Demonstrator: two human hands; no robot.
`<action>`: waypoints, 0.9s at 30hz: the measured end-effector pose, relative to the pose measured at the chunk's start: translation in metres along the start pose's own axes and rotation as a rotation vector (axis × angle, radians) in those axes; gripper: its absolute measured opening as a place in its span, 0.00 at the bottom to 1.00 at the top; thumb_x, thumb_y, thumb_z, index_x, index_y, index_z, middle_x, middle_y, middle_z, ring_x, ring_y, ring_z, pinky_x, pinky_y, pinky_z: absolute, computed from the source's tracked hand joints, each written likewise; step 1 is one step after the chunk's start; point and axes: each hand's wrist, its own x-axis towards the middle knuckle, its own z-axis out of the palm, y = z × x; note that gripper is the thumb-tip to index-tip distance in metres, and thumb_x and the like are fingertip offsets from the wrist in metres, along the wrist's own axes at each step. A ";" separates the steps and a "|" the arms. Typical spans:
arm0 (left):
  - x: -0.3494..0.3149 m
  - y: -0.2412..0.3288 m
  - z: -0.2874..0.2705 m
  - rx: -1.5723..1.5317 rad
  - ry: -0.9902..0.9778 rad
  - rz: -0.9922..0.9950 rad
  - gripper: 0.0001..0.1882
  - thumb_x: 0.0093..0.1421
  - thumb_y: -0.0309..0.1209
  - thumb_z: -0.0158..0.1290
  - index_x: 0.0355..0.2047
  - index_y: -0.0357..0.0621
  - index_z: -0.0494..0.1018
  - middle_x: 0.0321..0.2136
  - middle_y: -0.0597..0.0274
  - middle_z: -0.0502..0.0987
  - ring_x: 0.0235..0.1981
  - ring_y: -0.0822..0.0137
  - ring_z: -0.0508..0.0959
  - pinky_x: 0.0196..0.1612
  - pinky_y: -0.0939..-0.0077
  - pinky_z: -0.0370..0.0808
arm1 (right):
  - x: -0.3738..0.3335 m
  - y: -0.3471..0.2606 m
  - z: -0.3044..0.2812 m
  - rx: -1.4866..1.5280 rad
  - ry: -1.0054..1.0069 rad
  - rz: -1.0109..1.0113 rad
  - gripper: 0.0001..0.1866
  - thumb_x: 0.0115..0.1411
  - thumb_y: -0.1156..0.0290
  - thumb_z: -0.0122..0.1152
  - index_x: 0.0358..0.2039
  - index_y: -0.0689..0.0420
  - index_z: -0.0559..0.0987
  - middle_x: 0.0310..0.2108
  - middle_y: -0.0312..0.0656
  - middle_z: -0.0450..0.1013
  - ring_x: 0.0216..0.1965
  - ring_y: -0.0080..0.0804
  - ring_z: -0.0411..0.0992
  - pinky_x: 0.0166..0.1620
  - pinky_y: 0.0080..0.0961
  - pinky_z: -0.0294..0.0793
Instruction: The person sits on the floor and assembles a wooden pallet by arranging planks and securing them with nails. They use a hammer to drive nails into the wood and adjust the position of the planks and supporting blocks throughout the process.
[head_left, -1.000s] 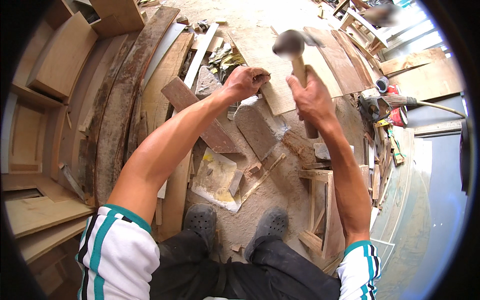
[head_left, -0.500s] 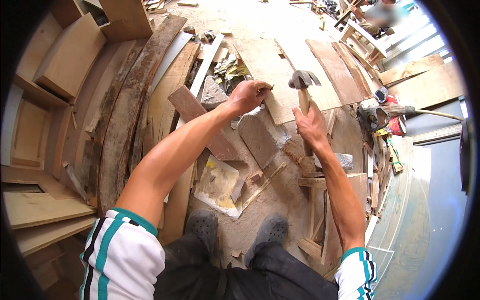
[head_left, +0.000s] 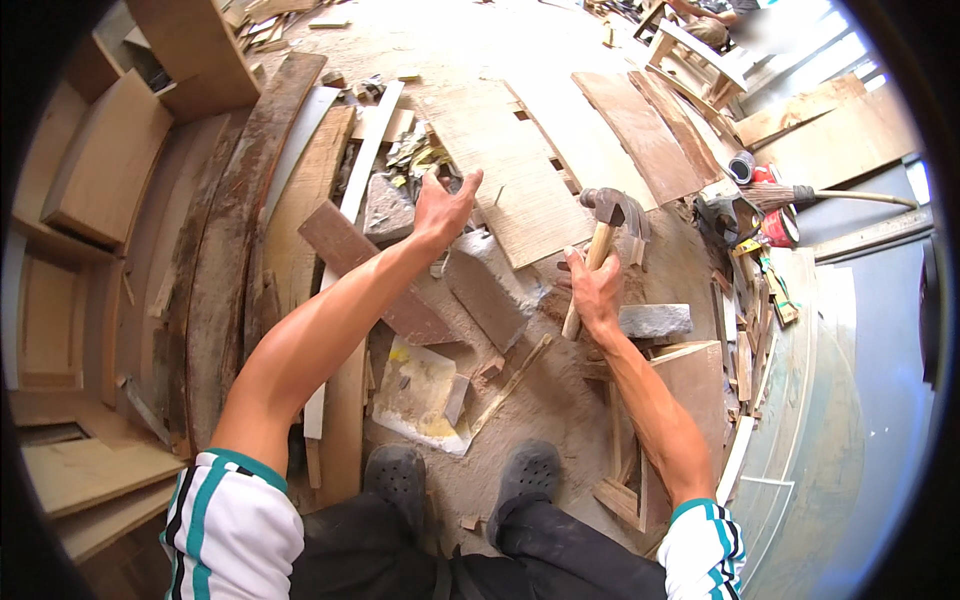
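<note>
My right hand [head_left: 597, 288] is wrapped round the wooden handle of a claw hammer [head_left: 603, 238], its dark metal head up near the corner of a pale wooden board [head_left: 515, 210]. A thin nail [head_left: 499, 193] stands in that board, near its left edge. My left hand [head_left: 446, 208] is beside the board's left edge, raised, with its fingers apart and nothing seen in them. Below it, a reddish-brown plank [head_left: 375, 275] lies slanted across other wood, next to a grey stone slab [head_left: 485, 290].
Long weathered planks [head_left: 240, 210] and wooden cabinets [head_left: 110, 160] line the left. At right are a broom [head_left: 785, 195], tins, wood scraps and a wooden frame [head_left: 680, 390]. A stone block [head_left: 655, 320] rests near my right forearm. Another person [head_left: 705, 25] sits at the far right.
My left hand has opened and drawn back from the board's edge, leaving the nail standing in the wood. The hammer in my right hand has dropped lower and tilted. The view has shifted slightly.
</note>
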 end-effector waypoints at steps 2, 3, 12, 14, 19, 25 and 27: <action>0.005 -0.004 0.012 0.018 -0.061 -0.071 0.49 0.58 0.57 0.56 0.64 0.27 0.54 0.57 0.34 0.68 0.59 0.47 0.70 0.61 0.62 0.66 | 0.001 -0.003 -0.002 0.258 0.039 -0.006 0.16 0.64 0.63 0.60 0.38 0.64 0.71 0.24 0.46 0.75 0.24 0.32 0.79 0.23 0.24 0.82; 0.004 -0.007 0.018 0.006 -0.083 -0.062 0.52 0.58 0.59 0.54 0.66 0.27 0.49 0.58 0.33 0.67 0.60 0.46 0.69 0.62 0.62 0.65 | 0.007 -0.005 -0.024 0.151 -0.058 0.060 0.14 0.65 0.66 0.58 0.40 0.65 0.69 0.30 0.50 0.75 0.24 0.33 0.79 0.26 0.26 0.84; 0.001 -0.013 0.037 -0.070 -0.065 -0.032 0.35 0.68 0.54 0.42 0.54 0.28 0.60 0.47 0.30 0.74 0.51 0.38 0.75 0.54 0.55 0.69 | 0.007 -0.089 -0.167 -0.033 -0.377 0.449 0.14 0.64 0.67 0.60 0.39 0.63 0.68 0.29 0.43 0.73 0.21 0.28 0.75 0.22 0.23 0.78; 0.007 -0.021 0.040 -0.066 -0.051 0.008 0.34 0.67 0.54 0.43 0.52 0.29 0.63 0.45 0.32 0.75 0.49 0.40 0.76 0.52 0.55 0.70 | -0.007 -0.107 -0.182 -0.036 -0.469 0.531 0.14 0.65 0.66 0.59 0.39 0.64 0.68 0.30 0.43 0.73 0.21 0.27 0.75 0.23 0.24 0.79; 0.005 -0.011 0.029 -0.057 -0.091 -0.019 0.31 0.66 0.52 0.49 0.50 0.31 0.68 0.45 0.38 0.78 0.48 0.47 0.78 0.51 0.60 0.72 | -0.043 -0.135 -0.176 0.080 -0.513 0.719 0.12 0.66 0.66 0.59 0.41 0.61 0.71 0.31 0.44 0.77 0.20 0.27 0.76 0.23 0.23 0.79; 0.013 -0.006 0.010 -0.232 -0.218 -0.120 0.26 0.63 0.47 0.57 0.45 0.32 0.75 0.36 0.51 0.82 0.35 0.65 0.81 0.40 0.70 0.76 | -0.087 -0.081 -0.088 0.241 -0.258 0.507 0.12 0.65 0.69 0.61 0.41 0.61 0.69 0.34 0.43 0.77 0.31 0.28 0.78 0.31 0.22 0.81; 0.012 -0.003 0.010 -0.208 -0.212 -0.106 0.24 0.62 0.46 0.58 0.42 0.33 0.77 0.33 0.55 0.83 0.30 0.69 0.80 0.36 0.72 0.76 | -0.089 -0.064 -0.060 0.263 -0.137 0.484 0.13 0.64 0.69 0.62 0.40 0.63 0.70 0.34 0.43 0.75 0.32 0.28 0.78 0.33 0.23 0.82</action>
